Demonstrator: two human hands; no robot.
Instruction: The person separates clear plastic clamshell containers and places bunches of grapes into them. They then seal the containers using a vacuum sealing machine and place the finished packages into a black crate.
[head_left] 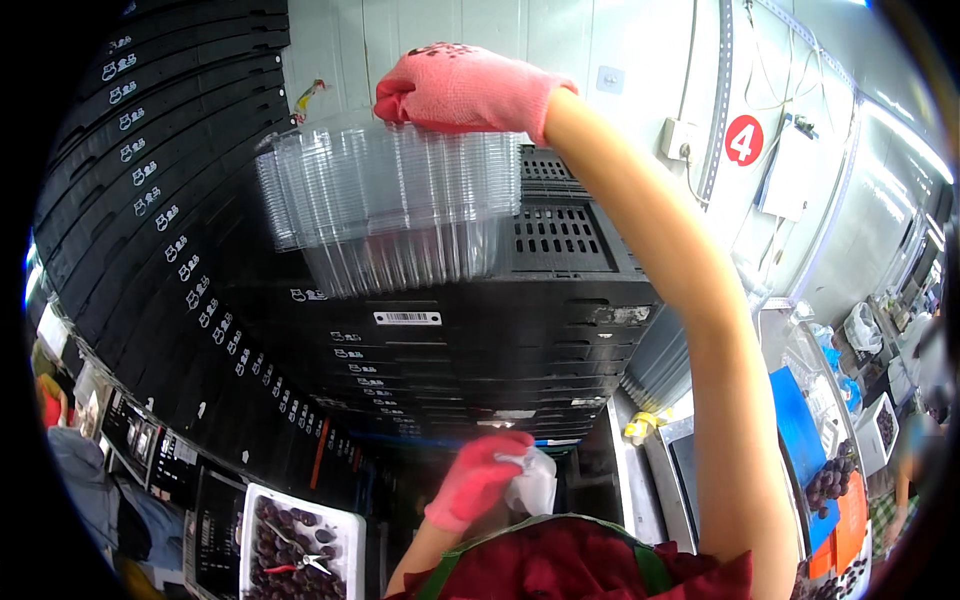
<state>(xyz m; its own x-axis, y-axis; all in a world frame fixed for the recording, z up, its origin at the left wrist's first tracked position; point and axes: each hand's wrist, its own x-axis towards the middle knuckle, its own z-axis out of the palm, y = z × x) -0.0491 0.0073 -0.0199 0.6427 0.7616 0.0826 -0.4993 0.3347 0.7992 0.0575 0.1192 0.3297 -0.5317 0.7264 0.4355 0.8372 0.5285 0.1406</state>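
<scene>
My right hand [465,92], in a pink knitted glove, reaches far forward and up. Its fingers are curled over the upper edge of a nested stack of clear plastic containers [400,195]. The stack is tilted on top of the black crates. Low in front of my body is my left hand [475,482], in a pink glove too and slightly blurred. Its fingers close on a crumpled white plastic bag [533,484]; part of the bag is hidden behind the glove.
Stacked black crates [480,345] stand ahead, and a taller crate stack [150,190] rises on the left. Lower left, a white foam box [352,535] holds dark grapes and red-handled snips [296,567]. More grapes [832,482] lie by a blue tray [797,415] at right.
</scene>
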